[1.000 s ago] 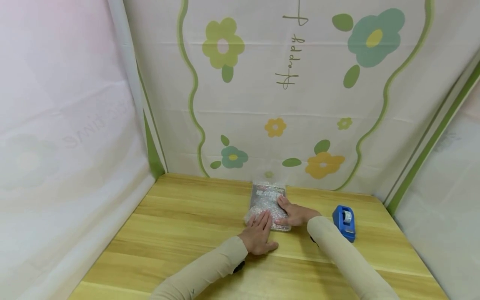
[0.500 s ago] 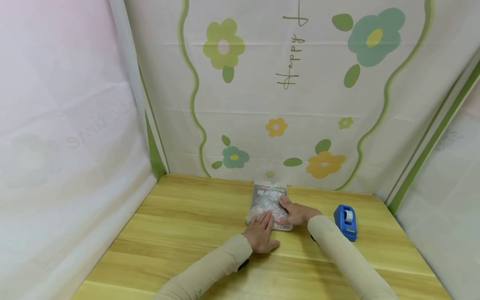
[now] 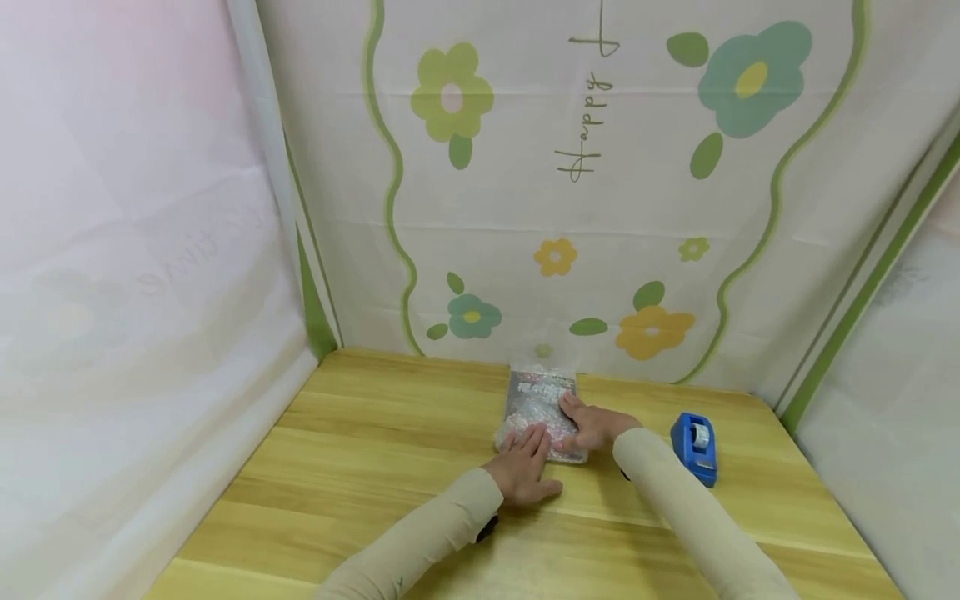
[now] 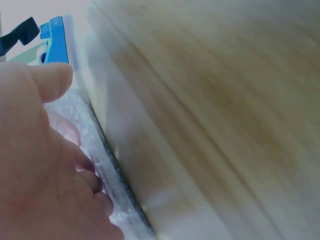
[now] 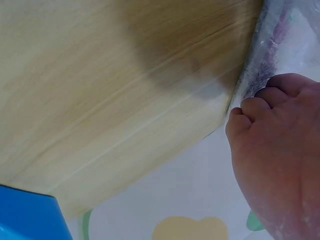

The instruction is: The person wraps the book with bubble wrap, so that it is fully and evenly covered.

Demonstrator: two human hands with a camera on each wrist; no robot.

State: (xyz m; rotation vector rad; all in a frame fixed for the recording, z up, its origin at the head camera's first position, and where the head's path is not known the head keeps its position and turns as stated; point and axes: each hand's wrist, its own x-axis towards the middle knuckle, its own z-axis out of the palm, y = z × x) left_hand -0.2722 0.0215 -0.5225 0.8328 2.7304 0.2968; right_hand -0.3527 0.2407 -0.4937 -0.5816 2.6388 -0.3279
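A flat, dark book-like item in clear bubble wrap (image 3: pixel 534 407) lies at the back middle of the table. Pale lettering shows through the wrap. My left hand (image 3: pixel 522 472) rests on its near edge, fingers extended and thumb out to the side. From the right, my right hand (image 3: pixel 596 427) presses on the package with its fingers spread. In the left wrist view, the package's edge (image 4: pixel 112 165) runs beside the left hand. The right wrist view has the right fingertips (image 5: pixel 272 95) against the wrap, partly hidden behind the hand.
A blue tape dispenser (image 3: pixel 694 450) with a roll in it stands right of the right forearm. The wooden table (image 3: pixel 375 433) meets a white floral curtain (image 3: pixel 502 200) at the back. More cloth hangs on both sides.
Both hands stay on the wrapped package with almost no movement. The whole head view shifts slightly to the right.
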